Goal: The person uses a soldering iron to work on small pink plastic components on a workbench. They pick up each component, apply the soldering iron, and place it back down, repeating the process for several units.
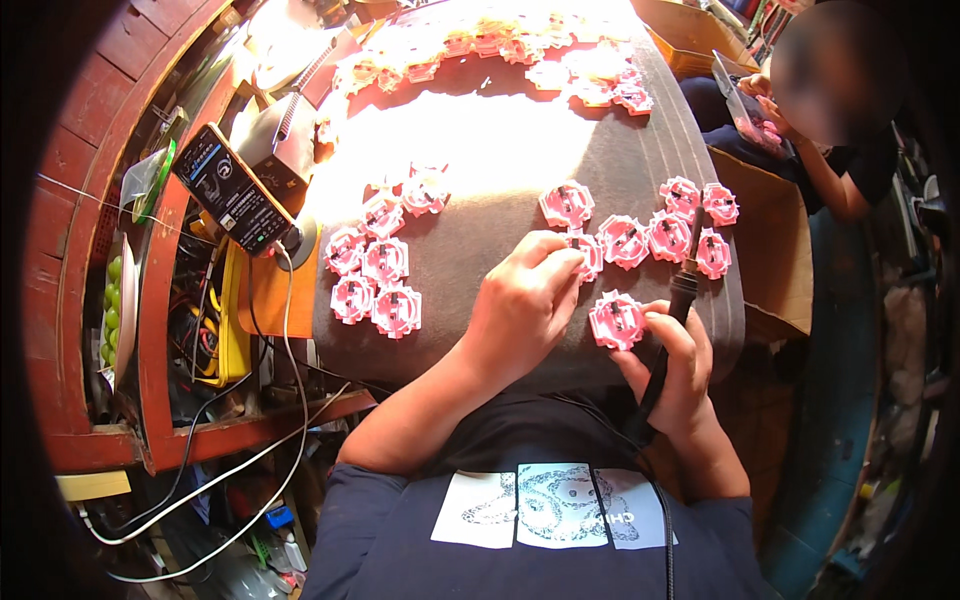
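Note:
My right hand [680,365] pinches a pink plastic part [616,320] with dark bits at its centre, between thumb and forefinger. The same hand also holds a soldering iron [684,288], its black handle running between the fingers and its thin end pointing away from me. My left hand [533,297] is closed in a pinch at another pink part [590,257] in the nearby group, and its fingers partly cover that part. Around them on the dark work surface [480,215] lie more pink parts [624,241] of the same kind.
Several pink parts [384,260] form a cluster at left, and a long row [480,40] lies at the far edge in glare. A phone [232,190] stands at left with a white cable [290,350]. At right are a cardboard box [770,240] and a person holding a clear tray [742,105].

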Action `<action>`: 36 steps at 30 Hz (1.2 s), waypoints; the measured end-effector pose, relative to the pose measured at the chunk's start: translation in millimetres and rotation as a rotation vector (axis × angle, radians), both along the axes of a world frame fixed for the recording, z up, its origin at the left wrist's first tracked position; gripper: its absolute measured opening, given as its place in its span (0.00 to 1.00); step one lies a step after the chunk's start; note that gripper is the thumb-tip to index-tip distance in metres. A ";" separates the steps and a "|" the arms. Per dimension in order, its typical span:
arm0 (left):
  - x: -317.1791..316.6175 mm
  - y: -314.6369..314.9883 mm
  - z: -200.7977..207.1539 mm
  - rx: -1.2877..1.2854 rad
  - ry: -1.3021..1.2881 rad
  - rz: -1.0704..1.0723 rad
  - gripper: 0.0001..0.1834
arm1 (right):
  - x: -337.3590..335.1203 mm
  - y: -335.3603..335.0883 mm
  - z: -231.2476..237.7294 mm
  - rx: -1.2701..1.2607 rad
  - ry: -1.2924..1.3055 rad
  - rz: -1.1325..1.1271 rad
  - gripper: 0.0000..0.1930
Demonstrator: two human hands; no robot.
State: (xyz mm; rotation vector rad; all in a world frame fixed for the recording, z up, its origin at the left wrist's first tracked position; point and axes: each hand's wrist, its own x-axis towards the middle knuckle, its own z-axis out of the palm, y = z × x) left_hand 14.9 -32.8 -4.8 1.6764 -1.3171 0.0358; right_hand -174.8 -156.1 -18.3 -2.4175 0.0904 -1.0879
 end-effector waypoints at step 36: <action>-30.4 21.8 2.2 0.063 0.029 -0.151 0.15 | 16.6 14.5 -8.8 -0.026 -0.188 0.125 0.27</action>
